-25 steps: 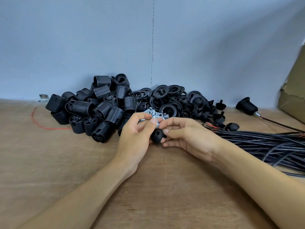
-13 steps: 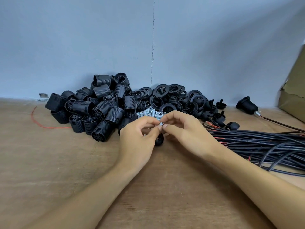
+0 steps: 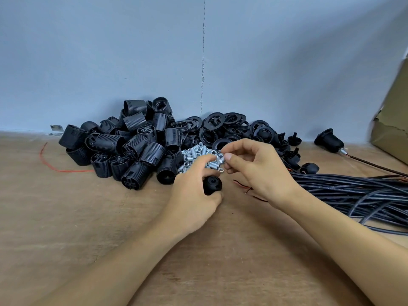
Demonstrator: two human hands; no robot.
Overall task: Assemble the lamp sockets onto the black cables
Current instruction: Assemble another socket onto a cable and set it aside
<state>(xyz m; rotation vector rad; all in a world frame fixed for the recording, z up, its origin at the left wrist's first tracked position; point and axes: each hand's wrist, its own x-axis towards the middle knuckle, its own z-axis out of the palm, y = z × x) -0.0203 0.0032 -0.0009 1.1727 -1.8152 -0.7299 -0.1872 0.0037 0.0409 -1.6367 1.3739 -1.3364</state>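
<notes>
The hands are drawing apart: the left hand (image 3: 194, 195) is gripping a cap (image 3: 213, 184) just in front of the nipple pile (image 3: 192, 155), the right hand (image 3: 254, 171) pinching one nipple (image 3: 221, 161) above it. Left of the pile are lying sockets (image 3: 132, 151), right of it cables (image 3: 353, 191). Pinched lightly, the nipple risks slipping free.

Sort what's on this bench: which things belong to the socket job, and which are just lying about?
Job: black cap in left hand; metal tube pinched by right hand; socket shells; rings; black cables.
Lying about: red wire; cardboard box; metal bracket.
</notes>
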